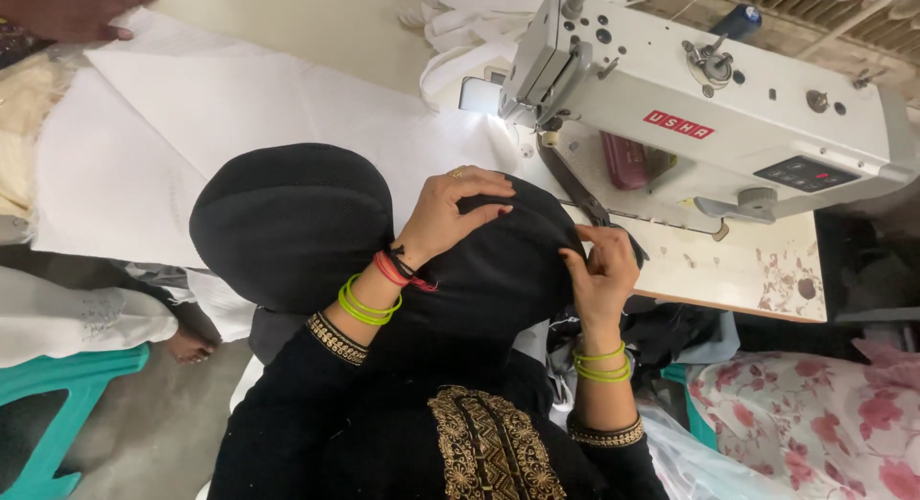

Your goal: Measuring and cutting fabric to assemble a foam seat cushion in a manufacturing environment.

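At the table edge (pixel 728 304), both hands — left (pixel 450 213), right (pixel 604 270) — grip black cloth (pixel 498 280).

Bunched black cloth (pixel 498 270) hides the needle area of the white sewing machine (pixel 709 107); another person's hand (pixel 77 7) is cropped top-left.

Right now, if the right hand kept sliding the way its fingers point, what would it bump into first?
Probably the left hand. The right hand points up and left across the black cloth, toward the left fingertips; depth is hard to judge.
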